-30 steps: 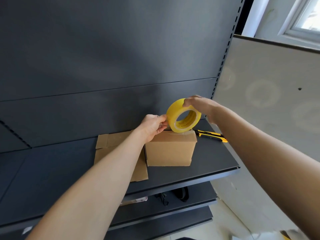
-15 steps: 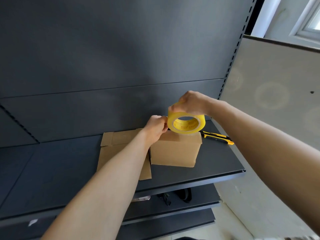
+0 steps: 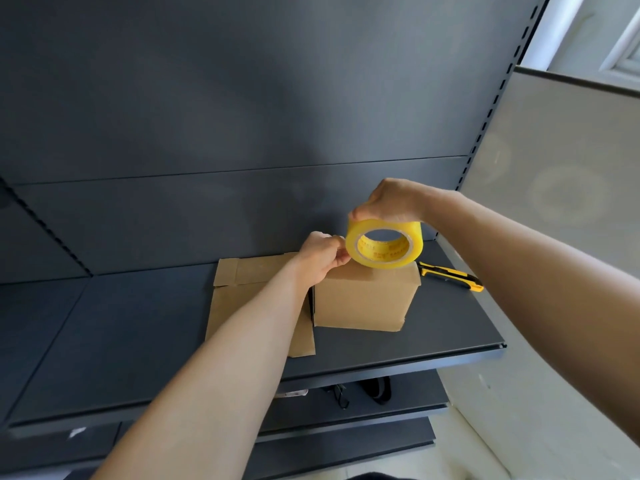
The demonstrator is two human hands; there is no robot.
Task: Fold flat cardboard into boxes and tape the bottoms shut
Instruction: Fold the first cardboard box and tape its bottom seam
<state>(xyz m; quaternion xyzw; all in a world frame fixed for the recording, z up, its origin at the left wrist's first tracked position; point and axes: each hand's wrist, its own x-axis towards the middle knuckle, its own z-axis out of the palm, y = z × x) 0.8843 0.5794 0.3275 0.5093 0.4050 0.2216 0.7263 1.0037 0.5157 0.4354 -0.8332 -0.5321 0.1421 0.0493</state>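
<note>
The round yellow roll of packing tape [image 3: 414,242] was gripped from above by the right hand [image 3: 388,202], fingers curled over its upper rim; the left hand [image 3: 320,254] was closed, thumb and forefinger pinched against the roll's left edge; whether a loose end was caught could not be told; just beneath both sets of fingers the folded brown cardboard box [image 3: 363,299] was stood on the dark grey metal shelf [image 3: 138,341]; a flat brown cardboard sheet [image 3: 249,292] was laid left of the left fingers, a yellow-and-black utility knife [image 3: 450,276] right of the right fingers.
</note>
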